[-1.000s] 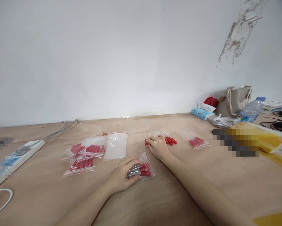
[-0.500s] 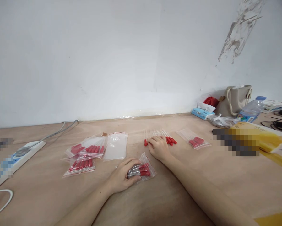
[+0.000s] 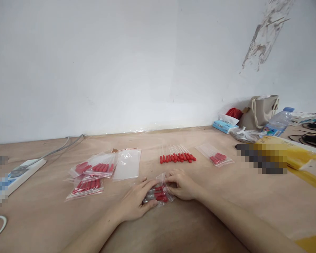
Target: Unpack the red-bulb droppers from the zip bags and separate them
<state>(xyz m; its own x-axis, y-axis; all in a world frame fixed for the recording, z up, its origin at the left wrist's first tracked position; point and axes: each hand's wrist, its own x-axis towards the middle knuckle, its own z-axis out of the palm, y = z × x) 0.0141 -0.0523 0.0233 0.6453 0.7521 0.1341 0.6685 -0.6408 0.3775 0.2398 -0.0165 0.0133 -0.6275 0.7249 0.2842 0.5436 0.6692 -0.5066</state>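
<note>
1. My left hand rests over a small clear plastic zip bag, fingers along its far side and thumb along its near side, parted just enough to span it. I judge this light clasp keeps the slippery plastic from sliding on the smooth brown table.
2. My right hand has its fingers bent and nearly closed at the bag's right edge, seemingly pinching the film (my own knuckles hide the exact grip). Coming from the opposite side, it probably keeps that loose edge under control.
3. Inside the bag lie red, round-ended, stick-like pieces, red ends towards my right hand.
4. Beyond my hands, slim pale stems with red bulb ends lie side by side, red ends towards me, perhaps for easy counting.
5. To the left are flat whitish plastic bags in a stack, beside overlapping filled bags; one more filled bag lies apart, right.
</note>
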